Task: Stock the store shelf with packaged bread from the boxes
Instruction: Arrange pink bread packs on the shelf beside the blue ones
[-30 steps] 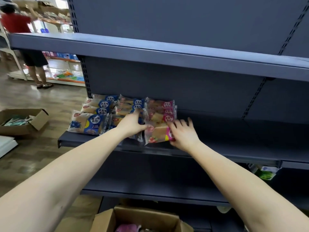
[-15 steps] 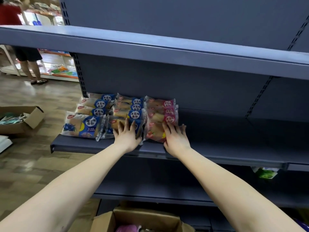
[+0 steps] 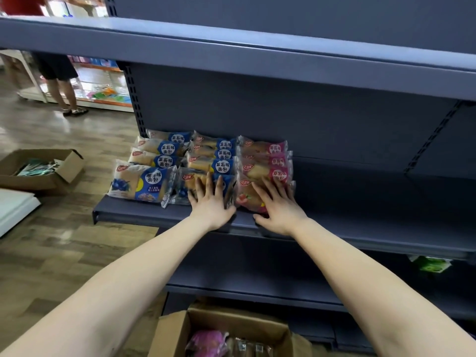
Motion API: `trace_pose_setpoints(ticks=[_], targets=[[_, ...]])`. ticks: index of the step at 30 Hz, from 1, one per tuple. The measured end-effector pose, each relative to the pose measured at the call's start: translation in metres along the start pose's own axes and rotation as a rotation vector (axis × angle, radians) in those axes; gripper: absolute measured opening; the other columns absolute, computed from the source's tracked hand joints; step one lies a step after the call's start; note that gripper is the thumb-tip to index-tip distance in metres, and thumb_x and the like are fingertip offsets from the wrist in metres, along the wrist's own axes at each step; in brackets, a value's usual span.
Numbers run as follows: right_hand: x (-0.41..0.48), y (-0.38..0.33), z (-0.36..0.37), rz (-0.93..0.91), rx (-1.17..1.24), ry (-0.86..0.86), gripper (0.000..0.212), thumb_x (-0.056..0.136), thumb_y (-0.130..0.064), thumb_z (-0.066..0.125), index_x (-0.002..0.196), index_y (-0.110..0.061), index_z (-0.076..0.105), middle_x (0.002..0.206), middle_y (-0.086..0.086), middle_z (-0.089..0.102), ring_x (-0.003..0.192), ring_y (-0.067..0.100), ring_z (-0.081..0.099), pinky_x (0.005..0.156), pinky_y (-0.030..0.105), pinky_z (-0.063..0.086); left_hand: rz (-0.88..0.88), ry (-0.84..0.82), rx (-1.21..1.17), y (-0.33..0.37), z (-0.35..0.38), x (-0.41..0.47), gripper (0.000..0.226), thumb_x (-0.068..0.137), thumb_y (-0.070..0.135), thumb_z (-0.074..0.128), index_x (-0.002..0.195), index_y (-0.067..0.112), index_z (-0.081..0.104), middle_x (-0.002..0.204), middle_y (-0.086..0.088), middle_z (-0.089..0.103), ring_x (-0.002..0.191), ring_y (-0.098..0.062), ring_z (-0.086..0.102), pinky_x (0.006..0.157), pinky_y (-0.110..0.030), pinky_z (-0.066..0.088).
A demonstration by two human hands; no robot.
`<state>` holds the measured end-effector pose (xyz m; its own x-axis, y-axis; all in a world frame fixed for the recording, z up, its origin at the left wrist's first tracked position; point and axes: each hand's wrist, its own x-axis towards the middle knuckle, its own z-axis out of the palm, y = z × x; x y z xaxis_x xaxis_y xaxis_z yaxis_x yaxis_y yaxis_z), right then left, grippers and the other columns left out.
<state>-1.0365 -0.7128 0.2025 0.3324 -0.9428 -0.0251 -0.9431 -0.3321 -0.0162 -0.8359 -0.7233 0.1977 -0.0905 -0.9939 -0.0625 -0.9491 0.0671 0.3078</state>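
An open cardboard box [image 3: 170, 333] with pink packs inside sits on the floor below the shelf [image 3: 144, 213]. At the shelf's front edge both hands lie flat with straight fingers and grip nothing. The left hand [image 3: 210, 202] presses the front blue bread pack [image 3: 188, 186], and the right hand [image 3: 277, 204] presses the pink bread pack [image 3: 247, 194] just beside it. More packs [image 3: 164, 161] lie in rows behind, toward the shelf's back. Past the shelf's left end are a second box [image 3: 64, 171] and, further off, a person [image 3: 59, 70].
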Motion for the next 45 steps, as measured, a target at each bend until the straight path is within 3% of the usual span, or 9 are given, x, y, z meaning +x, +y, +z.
trace_pose_setpoints(ticks=[8, 14, 17, 19, 22, 27, 32, 37, 45], targets=[[0.003, -0.003, -0.008, 0.01, -0.049, -0.048, 0.073, 0.095, -0.041, 0.039, 0.151, -0.034, -0.006, 0.159, -0.002, -0.018, 0.144, 0.025, -0.021, 0.115, 0.055, -0.011, -0.013, -0.093, -0.004, -0.001, -0.011, 0.004, 0.09, 0.088, 0.054, 0.049, 0.152, 0.025, -0.007, 0.157, -0.005, -0.025, 0.142, -0.038, -0.022, 0.114, -0.058, -0.004], [-0.006, -0.024, -0.013, -0.053, -0.013, 0.04, 0.077, 0.091, -0.026, 0.045, 0.154, -0.02, 0.0, 0.16, 0.0, -0.012, 0.146, 0.019, -0.015, 0.115, 0.051, -0.012, 0.053, 0.02, -0.151, -0.017, -0.015, -0.007, 0.076, 0.091, 0.042, 0.05, 0.153, 0.023, 0.01, 0.161, -0.002, -0.006, 0.146, -0.032, -0.007, 0.117, -0.052, 0.006], [-0.009, -0.033, -0.011, -0.147, -0.004, 0.142, 0.071, 0.09, -0.025, 0.047, 0.153, -0.016, 0.014, 0.161, 0.002, 0.004, 0.148, 0.019, -0.003, 0.115, 0.045, -0.011, 0.089, 0.082, -0.238, -0.026, -0.017, -0.016, 0.068, 0.088, 0.024, 0.054, 0.149, 0.016, 0.025, 0.159, -0.008, 0.013, 0.145, -0.031, 0.01, 0.115, -0.048, 0.021], [-0.009, -0.041, -0.01, -0.242, -0.018, 0.239, 0.059, 0.085, -0.019, 0.057, 0.141, -0.01, 0.041, 0.149, 0.012, 0.036, 0.14, 0.029, 0.029, 0.116, 0.048, 0.013, 0.107, 0.134, -0.287, -0.029, -0.02, -0.023, 0.056, 0.089, 0.021, 0.054, 0.141, 0.012, 0.038, 0.148, -0.013, 0.032, 0.136, -0.032, 0.028, 0.109, -0.043, 0.032], [-0.008, -0.056, -0.006, -0.385, -0.024, 0.397, 0.032, 0.065, -0.008, 0.075, 0.095, -0.003, 0.066, 0.092, 0.014, 0.064, 0.085, 0.035, 0.063, 0.071, 0.041, 0.054, 0.144, 0.212, -0.325, -0.029, -0.028, -0.034, 0.031, 0.088, 0.02, 0.053, 0.119, 0.014, 0.056, 0.12, -0.01, 0.053, 0.113, -0.027, 0.048, 0.091, -0.035, 0.041], [-0.02, -0.087, 0.02, -0.476, 0.013, 0.376, 0.019, 0.062, -0.01, 0.08, 0.074, -0.006, 0.065, 0.07, 0.009, 0.06, 0.06, 0.029, 0.061, 0.042, 0.026, 0.044, 0.233, -0.014, -0.319, -0.03, -0.028, -0.064, 0.008, 0.085, 0.02, 0.056, 0.091, 0.022, 0.061, 0.085, 0.004, 0.063, 0.082, -0.016, 0.058, 0.077, -0.028, 0.046], [-0.056, -0.105, 0.079, -0.307, 0.028, 0.028, 0.025, 0.091, -0.022, 0.052, 0.111, -0.01, 0.059, 0.109, 0.01, 0.057, 0.099, 0.03, 0.056, 0.065, 0.035, 0.044, 0.122, -0.198, -0.189, -0.057, 0.025, -0.094, 0.019, 0.087, 0.025, 0.054, 0.102, 0.02, 0.065, 0.093, 0.002, 0.065, 0.09, -0.018, 0.061, 0.075, -0.025, 0.044], [-0.1, -0.103, 0.146, -0.008, 0.005, -0.372, 0.06, 0.094, -0.029, 0.049, 0.147, -0.019, 0.023, 0.155, 0.008, 0.015, 0.135, 0.034, 0.026, 0.102, 0.045, 0.033, 0.01, -0.467, 0.113, -0.09, 0.112, -0.135, 0.045, 0.09, 0.031, 0.05, 0.132, 0.019, 0.045, 0.131, -0.007, 0.052, 0.12, -0.029, 0.049, 0.098, -0.039, 0.043], [-0.141, -0.105, 0.206, 0.155, 0.107, -0.625, 0.068, 0.095, -0.036, 0.05, 0.151, -0.022, 0.015, 0.16, 0.007, -0.003, 0.144, 0.036, 0.008, 0.111, 0.055, 0.023, 0.027, -0.757, 0.277, -0.093, 0.2, -0.197, 0.061, 0.093, 0.037, 0.048, 0.147, 0.017, 0.028, 0.149, -0.01, 0.03, 0.132, -0.036, 0.033, 0.107, -0.045, 0.032]])
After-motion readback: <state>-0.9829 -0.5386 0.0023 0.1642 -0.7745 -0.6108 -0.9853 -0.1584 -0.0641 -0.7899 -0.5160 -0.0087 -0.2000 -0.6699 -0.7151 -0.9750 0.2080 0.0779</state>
